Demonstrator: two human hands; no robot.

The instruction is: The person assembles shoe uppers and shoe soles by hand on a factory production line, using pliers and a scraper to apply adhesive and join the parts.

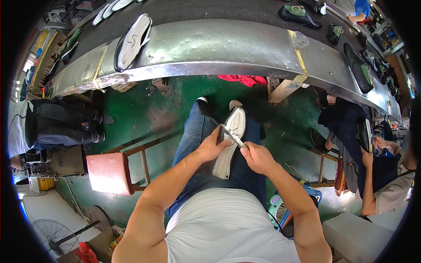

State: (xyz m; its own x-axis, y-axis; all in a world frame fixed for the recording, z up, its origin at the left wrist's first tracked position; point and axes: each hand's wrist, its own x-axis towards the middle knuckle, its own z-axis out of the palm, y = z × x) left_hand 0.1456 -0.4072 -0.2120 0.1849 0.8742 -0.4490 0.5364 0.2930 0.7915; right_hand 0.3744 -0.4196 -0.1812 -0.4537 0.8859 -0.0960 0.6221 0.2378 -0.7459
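Note:
On my lap lies a shoe (pixel 225 161), its pale underside facing up and a dark edge along one side. My left hand (pixel 211 147) is closed on the side of this shoe, with the thumb across it. Closed round a slim, pale metallic hand tool (pixel 233 136) is my right hand (pixel 258 157). The tool's far end reaches across the shoe toward my left fingers and seems to touch its surface. What kind of tool it is, I cannot make out.
Ahead runs a metal-edged bench (pixel 206 46) with a dark belt, carrying another pale-bottomed shoe (pixel 131 43), a clear cup (pixel 299 40) and several dark green shoes (pixel 298 16). A stool (pixel 109 173) stands left. Co-workers sit right (pixel 386 175) and stand left (pixel 66 122).

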